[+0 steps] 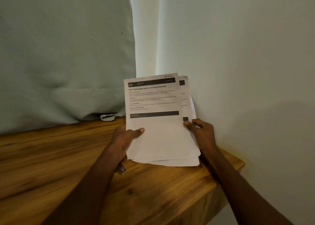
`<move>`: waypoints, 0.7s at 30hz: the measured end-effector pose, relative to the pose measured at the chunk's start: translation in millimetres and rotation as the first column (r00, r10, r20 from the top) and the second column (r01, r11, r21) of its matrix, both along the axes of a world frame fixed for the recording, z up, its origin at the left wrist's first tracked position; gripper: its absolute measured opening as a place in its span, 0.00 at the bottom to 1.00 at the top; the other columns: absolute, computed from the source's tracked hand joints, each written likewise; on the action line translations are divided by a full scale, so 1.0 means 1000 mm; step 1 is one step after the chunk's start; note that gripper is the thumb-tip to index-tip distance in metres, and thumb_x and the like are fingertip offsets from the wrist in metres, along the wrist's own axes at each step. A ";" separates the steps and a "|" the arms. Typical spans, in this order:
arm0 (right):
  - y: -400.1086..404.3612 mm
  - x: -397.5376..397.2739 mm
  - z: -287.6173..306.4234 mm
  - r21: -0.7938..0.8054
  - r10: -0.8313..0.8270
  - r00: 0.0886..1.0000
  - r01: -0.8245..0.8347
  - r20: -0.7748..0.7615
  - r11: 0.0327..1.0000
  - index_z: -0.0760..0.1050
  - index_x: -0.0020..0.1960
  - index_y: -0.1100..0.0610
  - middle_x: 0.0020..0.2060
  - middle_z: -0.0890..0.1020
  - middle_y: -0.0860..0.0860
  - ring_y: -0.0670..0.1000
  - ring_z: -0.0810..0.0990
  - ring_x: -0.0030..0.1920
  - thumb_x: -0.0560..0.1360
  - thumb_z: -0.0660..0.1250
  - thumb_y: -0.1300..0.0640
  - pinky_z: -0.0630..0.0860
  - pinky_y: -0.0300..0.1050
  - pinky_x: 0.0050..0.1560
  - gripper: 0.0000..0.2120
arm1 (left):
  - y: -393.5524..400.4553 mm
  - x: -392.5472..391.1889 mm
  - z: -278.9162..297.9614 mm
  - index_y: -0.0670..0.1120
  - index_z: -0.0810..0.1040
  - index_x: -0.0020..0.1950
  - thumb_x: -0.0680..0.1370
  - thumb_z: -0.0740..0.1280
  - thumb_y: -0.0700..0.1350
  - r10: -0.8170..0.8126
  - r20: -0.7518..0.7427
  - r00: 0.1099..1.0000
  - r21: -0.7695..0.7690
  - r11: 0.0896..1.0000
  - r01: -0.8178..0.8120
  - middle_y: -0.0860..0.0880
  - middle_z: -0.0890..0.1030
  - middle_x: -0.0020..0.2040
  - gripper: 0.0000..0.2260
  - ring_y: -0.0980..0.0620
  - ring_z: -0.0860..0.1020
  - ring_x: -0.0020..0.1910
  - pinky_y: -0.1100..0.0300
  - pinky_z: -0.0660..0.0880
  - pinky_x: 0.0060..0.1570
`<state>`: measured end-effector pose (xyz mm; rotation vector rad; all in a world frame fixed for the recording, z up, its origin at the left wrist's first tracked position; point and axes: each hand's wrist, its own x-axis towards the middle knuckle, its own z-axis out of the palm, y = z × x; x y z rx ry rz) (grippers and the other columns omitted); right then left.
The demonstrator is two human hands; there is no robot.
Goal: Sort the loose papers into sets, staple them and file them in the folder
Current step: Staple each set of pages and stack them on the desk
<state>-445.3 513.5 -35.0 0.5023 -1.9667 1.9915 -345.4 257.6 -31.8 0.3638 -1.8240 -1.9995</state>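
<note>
Two hands hold a stack of papers upright above the far right corner of a wooden table. Left hand: thumb curled over the front sheet at its left edge, remaining fingers hidden behind the stack. Right hand: thumb and fingers pinch the right edge of the sheets, just below a dark printed bar. Front sheet: printed text headed "Shoe Rack Organization and Insole Cleaning", hand-marked "SECTION 1" at the top right corner; further sheets fan out behind it to the right and below, their lower edges uneven and close over the tabletop. A small metal object shows beside the left wrist, mostly hidden; what it is cannot be told. Table's right edge meets a pale wall; a green curtain hangs along the rear edge, its hem resting on the wood. Bare wood extends left and toward the viewer.
</note>
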 end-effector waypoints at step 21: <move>0.000 0.006 0.011 -0.239 0.370 0.884 -0.308 0.285 0.921 0.67 0.76 0.56 0.65 0.80 0.58 0.62 0.84 0.59 0.79 0.70 0.62 0.79 0.66 0.61 0.27 | -0.014 0.001 0.002 0.42 0.81 0.63 0.74 0.77 0.36 -0.045 0.026 0.999 0.049 0.998 0.043 0.42 0.85 0.58 0.18 0.38 0.83 0.57 0.37 0.78 0.62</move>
